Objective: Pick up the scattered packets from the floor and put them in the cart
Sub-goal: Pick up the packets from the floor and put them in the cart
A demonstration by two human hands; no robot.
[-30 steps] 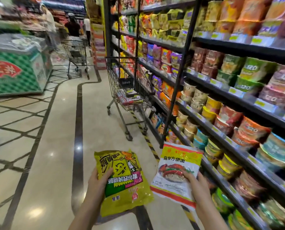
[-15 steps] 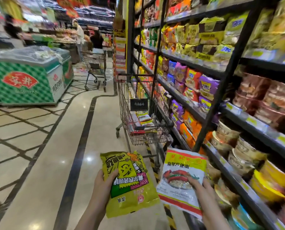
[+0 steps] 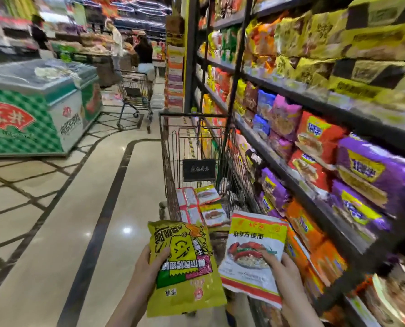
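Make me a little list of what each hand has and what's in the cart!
left hand: holds yellow-green packet
right hand: holds white packet with red and yellow bands
cart: wire, just ahead, beside the shelves
in cart: several packets lying flat
place: shop aisle, shiny floor

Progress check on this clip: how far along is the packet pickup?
Done: several packets already lie in the cart. In hand: the left hand grips a yellow packet and the right hand a white packet, both just short of the cart. Left: dropping these in; the visible floor shows no more packets.
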